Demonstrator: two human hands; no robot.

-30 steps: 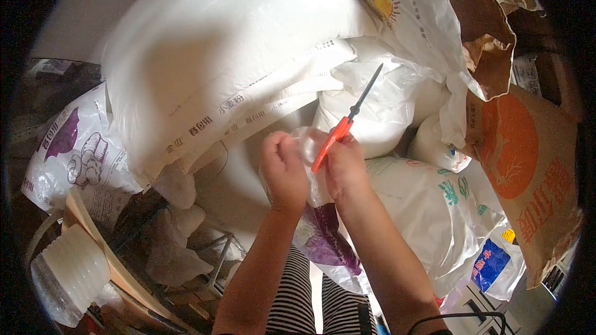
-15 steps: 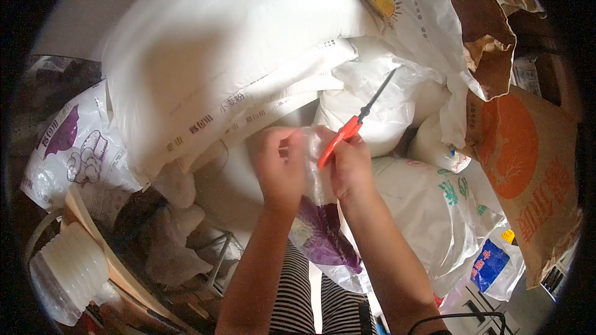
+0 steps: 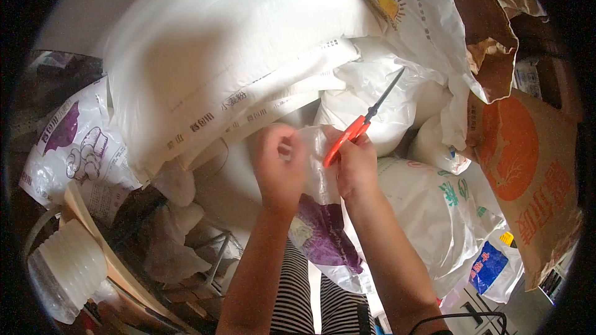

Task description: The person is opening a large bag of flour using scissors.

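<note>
Between my hands hangs a clear and white plastic bag [image 3: 326, 226] with purple print, its top edge up near my fingers. My left hand [image 3: 279, 170] is curled in at the bag's left top edge, its fingertips pinched together and a little blurred. In my right hand [image 3: 356, 164] is a pair of scissors [image 3: 345, 142] with red handles, the dark blades together and pointing up and away to the right. The same hand's fingers also touch the bag's right top edge.
A large white flour sack [image 3: 242, 37] fills the far side. White plastic bags [image 3: 428, 211] lie to the right, beside a brown paper sack [image 3: 528, 174] with orange print. At the lower left are stacked plastic cups or lids [image 3: 68, 273] and a purple-printed bag [image 3: 87, 142].
My right hand and the scissors have shifted slightly to the right. My left hand stays at the bag's edge, with its fingers moving a little.
</note>
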